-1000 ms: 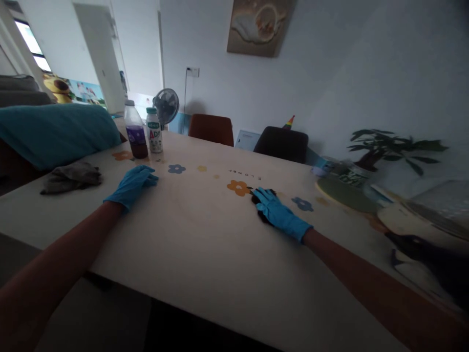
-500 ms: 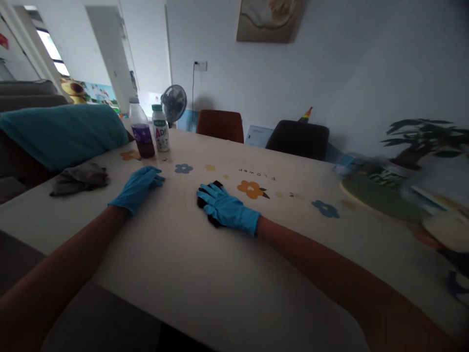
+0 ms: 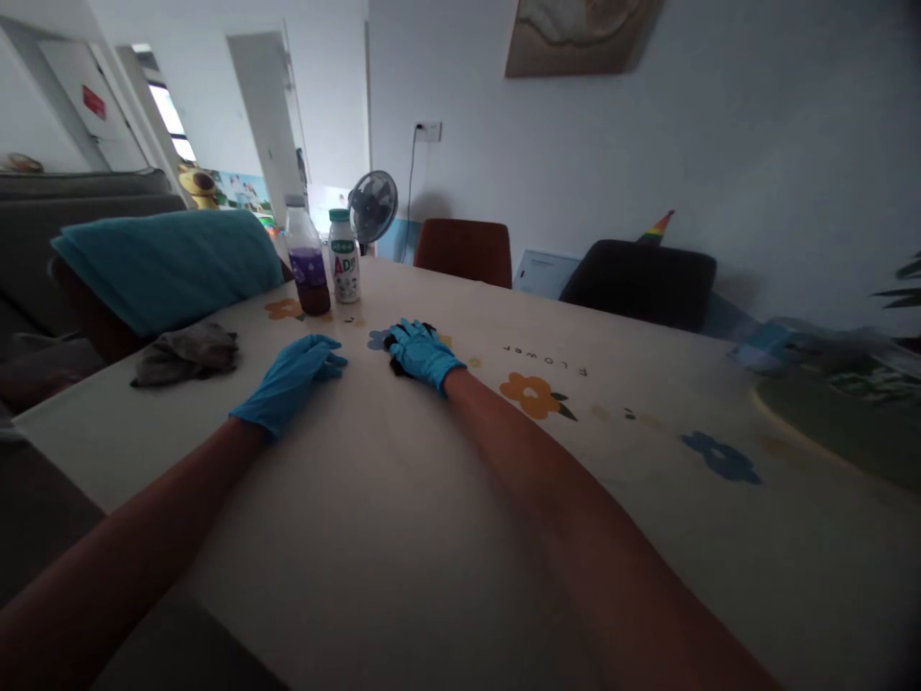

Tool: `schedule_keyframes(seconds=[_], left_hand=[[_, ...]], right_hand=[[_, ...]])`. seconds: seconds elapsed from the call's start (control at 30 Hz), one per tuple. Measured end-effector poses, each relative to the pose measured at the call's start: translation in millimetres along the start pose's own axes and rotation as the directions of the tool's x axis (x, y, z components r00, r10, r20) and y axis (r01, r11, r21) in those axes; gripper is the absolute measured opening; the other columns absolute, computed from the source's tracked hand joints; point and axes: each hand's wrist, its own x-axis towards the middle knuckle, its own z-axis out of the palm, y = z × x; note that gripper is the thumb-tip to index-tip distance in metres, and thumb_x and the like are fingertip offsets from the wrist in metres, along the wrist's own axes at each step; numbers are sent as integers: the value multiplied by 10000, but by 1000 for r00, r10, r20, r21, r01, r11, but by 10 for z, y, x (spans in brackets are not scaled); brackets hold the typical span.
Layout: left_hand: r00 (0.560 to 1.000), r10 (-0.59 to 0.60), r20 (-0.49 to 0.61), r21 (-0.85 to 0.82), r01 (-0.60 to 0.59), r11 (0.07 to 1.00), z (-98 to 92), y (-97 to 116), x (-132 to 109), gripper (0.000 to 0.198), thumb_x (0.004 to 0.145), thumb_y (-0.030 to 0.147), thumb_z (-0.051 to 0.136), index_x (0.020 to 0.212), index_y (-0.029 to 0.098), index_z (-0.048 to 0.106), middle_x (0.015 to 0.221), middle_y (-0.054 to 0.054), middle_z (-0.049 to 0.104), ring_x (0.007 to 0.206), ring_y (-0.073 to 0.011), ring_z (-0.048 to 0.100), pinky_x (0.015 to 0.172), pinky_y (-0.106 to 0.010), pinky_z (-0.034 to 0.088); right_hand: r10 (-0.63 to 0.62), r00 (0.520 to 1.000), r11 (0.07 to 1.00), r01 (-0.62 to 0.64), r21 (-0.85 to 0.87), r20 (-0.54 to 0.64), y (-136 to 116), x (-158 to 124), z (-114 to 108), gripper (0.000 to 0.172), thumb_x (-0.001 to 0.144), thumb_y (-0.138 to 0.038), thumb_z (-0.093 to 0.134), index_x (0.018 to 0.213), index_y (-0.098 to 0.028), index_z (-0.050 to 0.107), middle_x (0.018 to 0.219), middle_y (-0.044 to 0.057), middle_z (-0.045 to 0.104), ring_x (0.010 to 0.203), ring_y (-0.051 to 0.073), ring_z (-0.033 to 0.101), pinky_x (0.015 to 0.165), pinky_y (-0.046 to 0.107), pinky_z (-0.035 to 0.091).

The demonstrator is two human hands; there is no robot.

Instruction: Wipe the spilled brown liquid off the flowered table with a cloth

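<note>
Pale walls are framing a flower-printed bench, where a purple-labelled bottle is standing. Nearer than that bottle, the gloved left hand is resting low, its forearm slanting bottleward, its fingers curving loosely and slightly apart. Nearer and right of the bottle, the gloved right hand is lying flat, arm outstretched, fingers extending over a dark cloth; whether they are gripping it, I cannot tell. Left of the bottle, a grey cloth is lying crumpled.
</note>
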Motion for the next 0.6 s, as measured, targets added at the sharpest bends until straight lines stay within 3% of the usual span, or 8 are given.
schedule_keyframes(seconds=[0.27, 0.6], left_hand=[[1000, 6, -27, 8, -5, 1000, 21, 16, -55, 616, 868, 660, 760, 1239, 168, 775, 1235, -199, 890, 1065, -313, 850, 1061, -480, 687], [998, -24, -62, 71, 28, 997, 26, 86, -107, 661, 835, 696, 761, 1240, 174, 772, 1263, -187, 886, 1140, -345, 846, 1130, -516, 669]], right_hand=[[289, 957, 952, -291, -92, -29, 764, -74, -278, 702, 1269, -420, 342, 1895, -113, 417, 1995, 169, 304, 1850, 400, 242, 1514, 593, 156], [573, 807, 793, -590, -149, -146, 1977, -861, -635, 733, 1231, -441, 284, 1892, -169, 444, 1981, 210, 315, 1827, 419, 297, 1470, 692, 280]])
